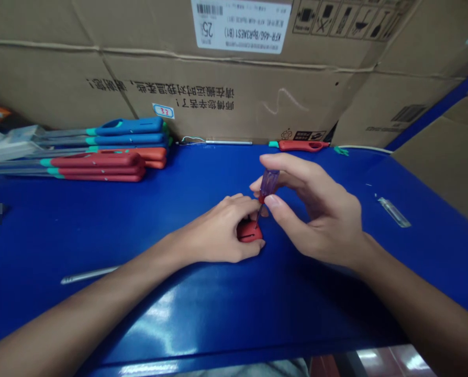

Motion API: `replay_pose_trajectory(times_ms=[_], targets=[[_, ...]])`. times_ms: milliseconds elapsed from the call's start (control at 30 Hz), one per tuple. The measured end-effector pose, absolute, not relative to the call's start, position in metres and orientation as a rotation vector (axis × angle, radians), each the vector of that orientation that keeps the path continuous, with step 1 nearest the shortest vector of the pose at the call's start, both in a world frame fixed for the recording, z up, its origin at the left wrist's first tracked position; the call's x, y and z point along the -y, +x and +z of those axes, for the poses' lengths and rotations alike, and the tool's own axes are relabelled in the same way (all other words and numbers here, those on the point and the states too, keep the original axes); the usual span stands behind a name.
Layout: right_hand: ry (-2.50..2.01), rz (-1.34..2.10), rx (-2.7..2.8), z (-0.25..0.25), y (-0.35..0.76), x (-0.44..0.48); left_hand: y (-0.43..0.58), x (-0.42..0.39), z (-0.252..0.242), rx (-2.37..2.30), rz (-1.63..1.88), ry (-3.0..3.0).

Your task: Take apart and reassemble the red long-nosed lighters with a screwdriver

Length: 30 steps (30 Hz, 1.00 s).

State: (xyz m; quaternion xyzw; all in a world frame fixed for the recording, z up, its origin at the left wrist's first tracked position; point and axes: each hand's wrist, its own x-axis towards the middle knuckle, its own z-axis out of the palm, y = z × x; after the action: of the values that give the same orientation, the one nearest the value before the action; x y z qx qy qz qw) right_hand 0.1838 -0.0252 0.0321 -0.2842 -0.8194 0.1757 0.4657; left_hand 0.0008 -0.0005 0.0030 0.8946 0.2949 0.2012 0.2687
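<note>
My left hand (218, 235) clamped the small red plastic piece (250, 233) flat on the blue tabletop (100, 230) to steady it. My right hand (320, 212) pinched the purple-handled screwdriver (268, 182) upright, tip on the piece.

The table top (218, 314) is finished in glossy, light-mirroring blue; the cardboard boxes (61, 78) are left matt and creased. The screwdriver (266, 184) is made of translucent purple plastic and thin metal, the red piece (249, 233) of smooth plastic.
</note>
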Motion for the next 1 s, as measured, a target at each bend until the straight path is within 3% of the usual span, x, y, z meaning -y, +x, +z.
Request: replay_pose_trajectory(times_ms=[267, 567, 1000], targets=[[-0.684, 0.290, 1.986, 0.0309, 0.1803, 0.0235, 0.0031, 0.0006, 0.0055, -0.832, 0.499, 2.410], [-0.702, 0.433, 2.015, 0.0338, 0.1831, 0.0260, 0.0008, 0.0000, 0.0046, -0.785, 0.529, 2.408], [-0.728, 0.294, 1.991, 0.0312, 0.1815, 0.0243, 0.0022, 0.0008, 0.0081, -0.868, 0.456, 2.364]])
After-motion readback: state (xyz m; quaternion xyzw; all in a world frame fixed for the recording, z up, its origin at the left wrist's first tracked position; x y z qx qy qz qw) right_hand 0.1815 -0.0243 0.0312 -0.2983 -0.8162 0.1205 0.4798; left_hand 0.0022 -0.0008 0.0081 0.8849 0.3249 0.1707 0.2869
